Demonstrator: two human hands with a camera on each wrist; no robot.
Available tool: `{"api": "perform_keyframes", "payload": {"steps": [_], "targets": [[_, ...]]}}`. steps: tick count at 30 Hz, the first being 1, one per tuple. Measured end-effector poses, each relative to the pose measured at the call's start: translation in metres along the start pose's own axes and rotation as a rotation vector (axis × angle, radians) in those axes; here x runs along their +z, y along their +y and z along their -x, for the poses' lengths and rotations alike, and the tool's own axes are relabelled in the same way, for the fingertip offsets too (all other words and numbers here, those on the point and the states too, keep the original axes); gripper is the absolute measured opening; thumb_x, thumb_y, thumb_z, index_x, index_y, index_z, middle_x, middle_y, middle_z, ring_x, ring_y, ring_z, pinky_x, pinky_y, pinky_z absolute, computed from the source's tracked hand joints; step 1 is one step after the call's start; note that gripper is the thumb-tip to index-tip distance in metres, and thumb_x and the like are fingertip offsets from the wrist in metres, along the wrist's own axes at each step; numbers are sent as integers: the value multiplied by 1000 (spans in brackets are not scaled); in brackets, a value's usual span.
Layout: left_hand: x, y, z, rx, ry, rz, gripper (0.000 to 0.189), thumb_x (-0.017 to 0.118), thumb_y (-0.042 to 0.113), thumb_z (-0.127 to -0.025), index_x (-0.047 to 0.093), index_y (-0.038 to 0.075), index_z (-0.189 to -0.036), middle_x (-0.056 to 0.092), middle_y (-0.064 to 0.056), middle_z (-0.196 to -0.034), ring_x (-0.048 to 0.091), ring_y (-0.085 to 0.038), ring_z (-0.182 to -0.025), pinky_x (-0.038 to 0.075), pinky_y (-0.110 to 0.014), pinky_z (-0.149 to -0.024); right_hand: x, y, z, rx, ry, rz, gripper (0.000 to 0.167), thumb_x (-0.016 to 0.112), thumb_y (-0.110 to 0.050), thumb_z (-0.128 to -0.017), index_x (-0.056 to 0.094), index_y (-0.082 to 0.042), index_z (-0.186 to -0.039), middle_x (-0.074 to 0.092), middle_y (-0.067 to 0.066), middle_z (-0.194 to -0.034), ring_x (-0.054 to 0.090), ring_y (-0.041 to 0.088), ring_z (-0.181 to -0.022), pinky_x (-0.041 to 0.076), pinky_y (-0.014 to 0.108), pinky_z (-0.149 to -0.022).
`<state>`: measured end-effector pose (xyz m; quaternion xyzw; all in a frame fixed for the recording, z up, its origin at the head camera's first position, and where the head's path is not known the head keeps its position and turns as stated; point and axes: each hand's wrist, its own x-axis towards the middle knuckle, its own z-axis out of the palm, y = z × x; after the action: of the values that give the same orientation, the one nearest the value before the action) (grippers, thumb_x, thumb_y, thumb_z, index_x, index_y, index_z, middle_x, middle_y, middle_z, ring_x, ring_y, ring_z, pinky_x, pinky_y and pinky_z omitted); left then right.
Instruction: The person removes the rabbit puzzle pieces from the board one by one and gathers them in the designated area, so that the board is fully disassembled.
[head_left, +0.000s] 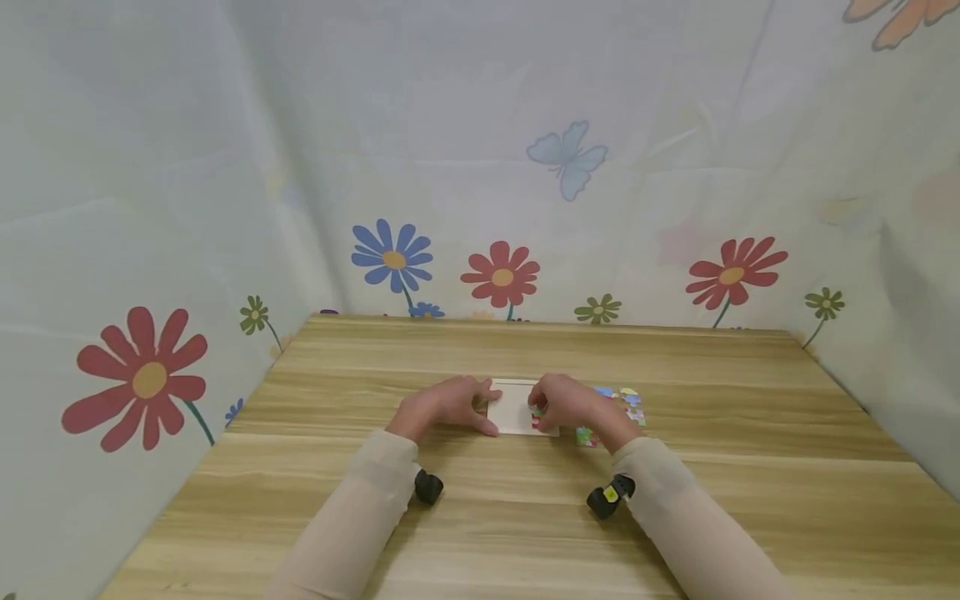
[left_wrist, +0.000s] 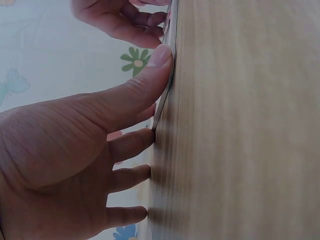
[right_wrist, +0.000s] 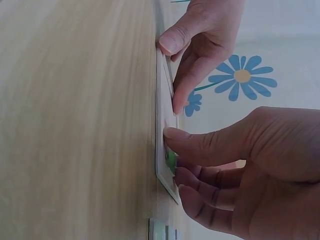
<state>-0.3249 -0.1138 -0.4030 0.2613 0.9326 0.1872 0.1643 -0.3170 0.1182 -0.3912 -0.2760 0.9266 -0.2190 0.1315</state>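
Note:
A pale, shallow puzzle board lies flat on the wooden table. At its left end my left hand rests with fingers spread: the thumb touches the near edge and a finger lies on the board, while other fingertips touch the tabletop in the left wrist view. Over the right end, my right hand pinches a small colourful jigsaw piece between thumb and curled fingers, low against the board. Red, white and green show beside these fingers in the head view; the piece's outline is mostly hidden.
More jigsaw pieces lie right of the board, partly covered by my right hand and wrist. The wooden table runs back to a white cloth printed with flowers and a butterfly, which also hangs at both sides.

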Motion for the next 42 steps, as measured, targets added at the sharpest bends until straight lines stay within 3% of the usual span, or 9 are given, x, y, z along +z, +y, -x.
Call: {"api": "perform_keyframes", "payload": {"steps": [7,19,33,42], "targets": [[1,1,1,-4,6,10,74,80,42,-83,51,16,-147,35,-10,-158,31,-27,-146,27,-40,-117,0,3,-1,9,2,-1,16,81,0,-79,77,-3,-95,71,1,-87,60,15,-84,53,34,-79],[2,0,2,-13,11,13,74,80,42,-84,51,16,-147,35,-10,-158,31,-27,-146,27,-41,-117,-1,0,3,-10,51,-29,22,81,5,-78,80,-9,-95,71,0,-90,59,16,-85,52,32,-77],[1,3,1,-27,2,-7,74,79,44,-84,50,18,-148,35,-8,-159,31,-27,-146,26,-41,-118,-4,5,6,-89,34,-101,19,82,-1,-81,80,-6,-99,71,-1,-86,58,15,-81,51,31,-75],[0,2,1,-17,4,-12,74,79,43,-84,50,17,-148,34,-9,-159,29,-28,-147,25,-40,-118,-16,15,18,-69,56,-128,21,79,-1,-84,78,-6,-104,71,-2,-91,60,18,-87,54,34,-79]]}}
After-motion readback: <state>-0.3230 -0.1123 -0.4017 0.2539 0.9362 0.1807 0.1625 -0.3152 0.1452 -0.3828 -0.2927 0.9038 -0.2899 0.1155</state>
